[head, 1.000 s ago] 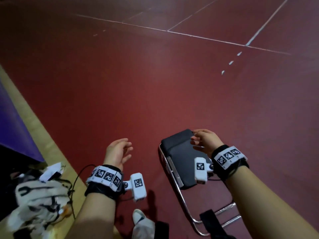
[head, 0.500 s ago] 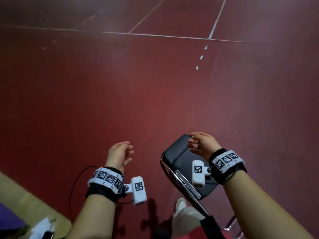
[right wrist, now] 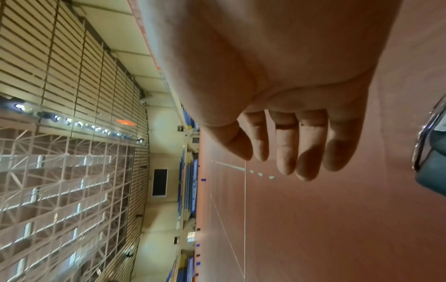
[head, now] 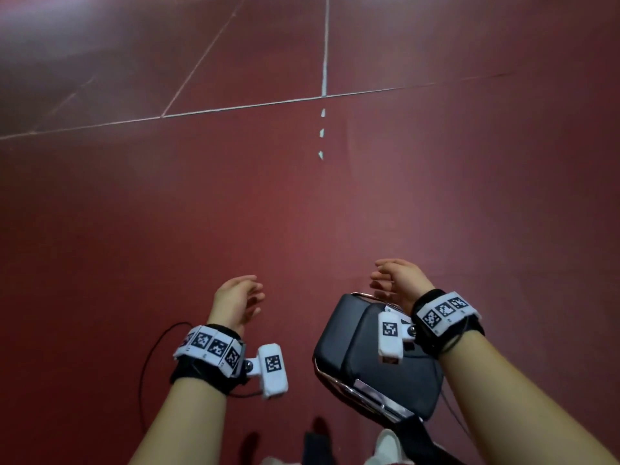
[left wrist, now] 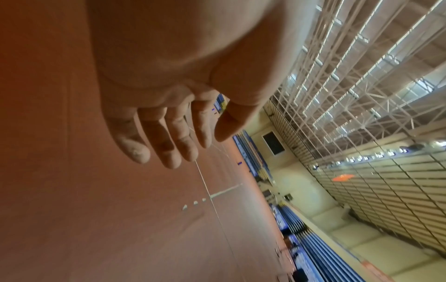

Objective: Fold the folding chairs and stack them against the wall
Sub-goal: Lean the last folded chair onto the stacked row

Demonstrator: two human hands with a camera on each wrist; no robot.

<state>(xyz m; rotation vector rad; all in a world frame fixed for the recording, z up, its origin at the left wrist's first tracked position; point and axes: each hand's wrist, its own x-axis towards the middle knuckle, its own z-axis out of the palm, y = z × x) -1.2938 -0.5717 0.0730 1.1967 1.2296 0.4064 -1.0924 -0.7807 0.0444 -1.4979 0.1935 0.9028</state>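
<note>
Head view: the left hand (head: 236,302) and right hand (head: 399,283) hang side by side above the floor (head: 302,213), apart from each other. The folding chair (head: 369,360) lies below and just behind the right hand, to the right of the left hand. Floor lines (head: 324,48) cross ahead of both hands. A shoe (head: 389,444) sits at the near edge, beneath the chair.

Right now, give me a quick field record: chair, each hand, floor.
chair: black padded folding chair with chrome frame, low at the person's right side
right hand: above the chair's top edge, fingers loosely extended, holding nothing
left hand: free in the air to the left of the chair, fingers relaxed, empty
floor: red court floor with white lines
wall: no stacking spot visible in the head view
</note>
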